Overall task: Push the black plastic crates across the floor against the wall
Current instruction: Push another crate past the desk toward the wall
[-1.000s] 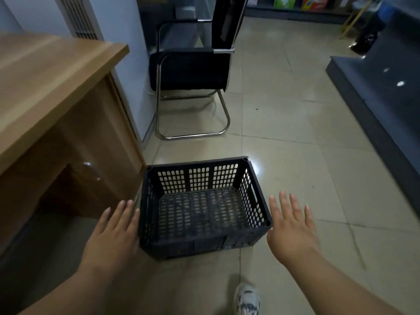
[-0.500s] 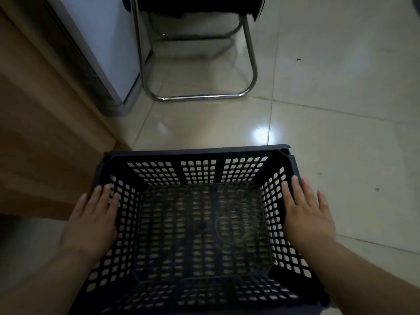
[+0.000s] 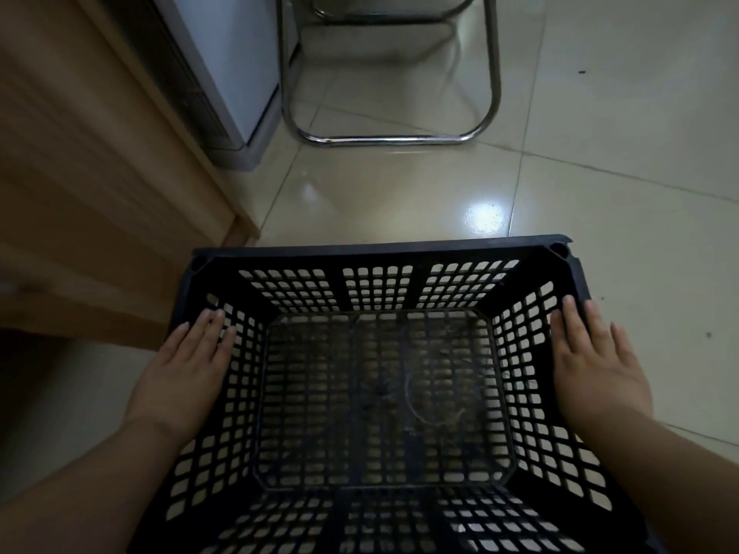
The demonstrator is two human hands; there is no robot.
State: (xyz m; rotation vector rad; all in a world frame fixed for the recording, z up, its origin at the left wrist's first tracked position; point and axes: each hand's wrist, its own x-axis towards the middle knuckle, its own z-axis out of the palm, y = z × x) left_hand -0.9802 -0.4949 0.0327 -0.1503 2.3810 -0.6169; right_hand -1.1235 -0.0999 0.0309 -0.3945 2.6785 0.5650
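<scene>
Two bare hands lie flat on the top edges of a black plastic crate [image 3: 384, 397] that fills the near part of the view, standing upright on the tiled floor [image 3: 624, 217]. The left hand [image 3: 182, 377] rests on the crate's left rim with its fingers straight and together, the fingertips pointing away from the person and reaching over the slotted left wall; it is spread flat, not curled around anything. The right hand [image 3: 596, 369] mirrors it on the right rim, palm down, fingers stretched forward and slightly fanned, likewise flat against the plastic rather than gripping. Both forearms enter from the lower corners of the view. The crate is empty, and the pale floor shows through the grid of holes in its bottom and in all four walls; a thin loop of thread or wire seems to lie on the bottom, though it is too faint to be sure. The far rim of the crate runs almost level across the middle of the view. Just beyond its far left corner stands the end panel of a wooden counter [image 3: 100, 185], close beside the crate; whether they touch cannot be told. Past that, a pale cabinet or appliance [image 3: 236, 74] stands on the floor, and next to it is the chrome tube base of a chair [image 3: 400, 139], well apart from the crate, with a bright glare spot on the tiles between them.
</scene>
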